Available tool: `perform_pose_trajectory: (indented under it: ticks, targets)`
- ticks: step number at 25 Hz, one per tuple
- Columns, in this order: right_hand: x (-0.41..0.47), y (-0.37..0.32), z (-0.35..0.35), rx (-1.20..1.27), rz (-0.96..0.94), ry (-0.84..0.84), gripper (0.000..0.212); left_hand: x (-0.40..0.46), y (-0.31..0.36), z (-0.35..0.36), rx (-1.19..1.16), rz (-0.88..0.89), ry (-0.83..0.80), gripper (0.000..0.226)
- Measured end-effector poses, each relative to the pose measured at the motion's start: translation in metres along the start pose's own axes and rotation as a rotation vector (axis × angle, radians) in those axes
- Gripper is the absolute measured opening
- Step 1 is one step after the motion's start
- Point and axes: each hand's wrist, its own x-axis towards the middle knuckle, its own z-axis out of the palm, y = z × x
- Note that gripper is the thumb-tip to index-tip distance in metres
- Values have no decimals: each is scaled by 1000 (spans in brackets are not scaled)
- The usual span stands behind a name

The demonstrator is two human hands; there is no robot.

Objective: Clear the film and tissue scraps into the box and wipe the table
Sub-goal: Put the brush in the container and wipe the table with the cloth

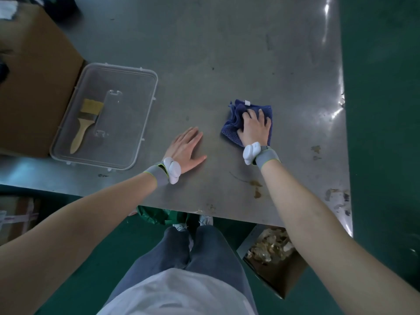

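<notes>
A folded blue cloth (236, 114) lies on the grey metal table (227, 53), right of centre. My right hand (254, 129) presses flat on the cloth with spread fingers. My left hand (187, 148) rests flat on the bare tabletop, left of the cloth, fingers straight and holding nothing. On the floor below the table's front right corner stands an open cardboard box (281, 276) with crumpled film and tissue scraps (270, 246) inside.
A clear plastic tray (136, 123) at the left holds a wooden-handled paintbrush (85, 123). A large flat cardboard sheet (34, 87) lies under its left side. Brown stains (256, 185) and peeled patches (338, 198) mark the table near the front right edge.
</notes>
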Motion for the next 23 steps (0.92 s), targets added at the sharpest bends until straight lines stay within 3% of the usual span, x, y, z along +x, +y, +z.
perform_pose_trajectory:
  ticks: [8, 13, 15, 17, 19, 23]
  targets:
    - [-47, 90, -12, -3, 166, 63, 50, 9, 38, 23, 48, 3, -5, 69]
    - [-71, 118, -12, 137, 150, 76, 52, 5, 39, 30, 103, -28, -26, 69]
    - [-71, 116, -13, 232, 162, 73, 63, 6, 38, 28, 106, -26, -26, 68]
    - [-67, 111, -11, 143, 175, 71, 71, 6, 39, 28, 104, -18, -16, 68]
    - [-63, 106, -3, 36, 190, 69, 63, 6, 36, 29, 105, -10, -16, 68]
    - [-70, 106, 6, 68, 237, 148, 39, 4, 33, 27, 105, 8, -48, 69]
